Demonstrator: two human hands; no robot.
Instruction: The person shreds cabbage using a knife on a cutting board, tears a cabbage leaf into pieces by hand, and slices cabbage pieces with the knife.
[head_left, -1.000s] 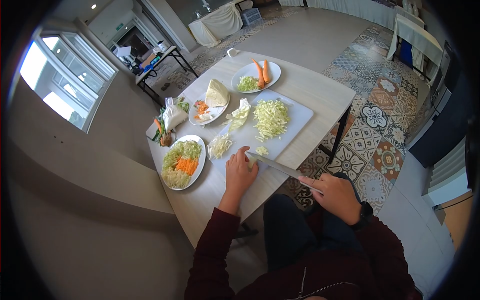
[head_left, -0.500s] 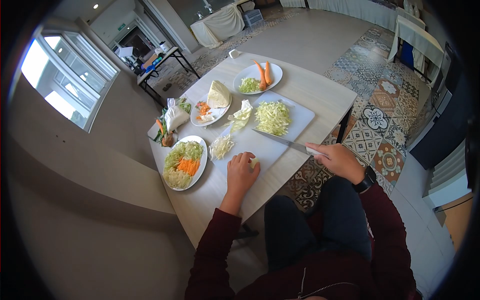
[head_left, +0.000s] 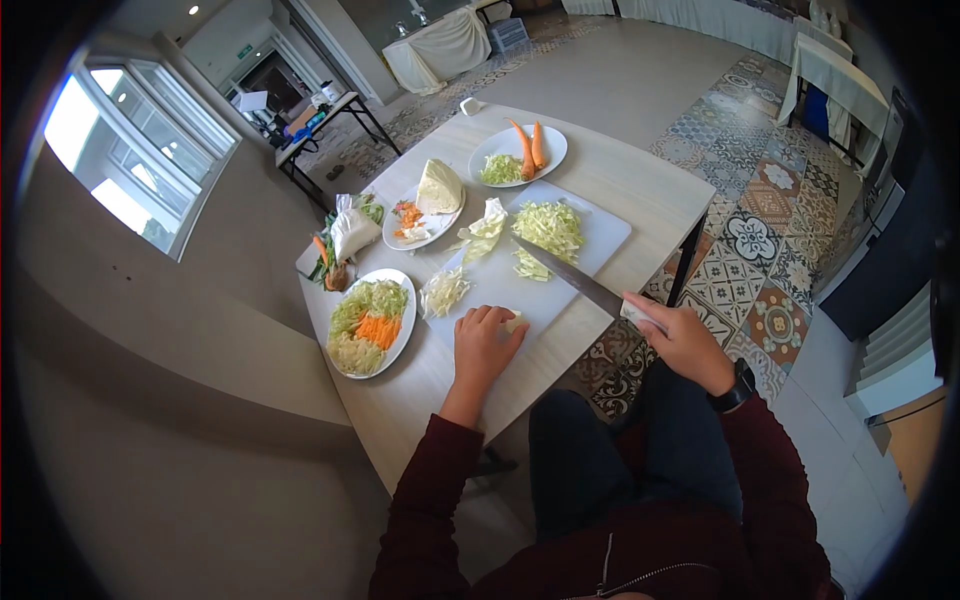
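Right hand [head_left: 690, 345]: fingers clamped on the handle of a knife [head_left: 575, 277], blade reaching over the cutting board [head_left: 605, 238], tip at the near-left side of a broad shredded pile [head_left: 549, 236]; whether steel touches board, cannot tell. Left hand [head_left: 483, 343]: fingers bent over a small pale piece [head_left: 515, 321] at the board's near edge, only a bit of it showing; cannot tell how tightly they grip. Cutting looks well advanced. Done: the broad pile, looks like cabbage; a smaller paler heap [head_left: 444, 292] at the board's left edge; beyond the board's left side, an oval plate [head_left: 409, 312] with separate bands of shreds, orange ones [head_left: 378, 330] in the middle. Uncut, as far as shows: the piece under the left hand, a loose leaf [head_left: 487, 230] on the board, a large wedge [head_left: 439, 187] on another plate, two whole carrots [head_left: 528, 152] on the far plate
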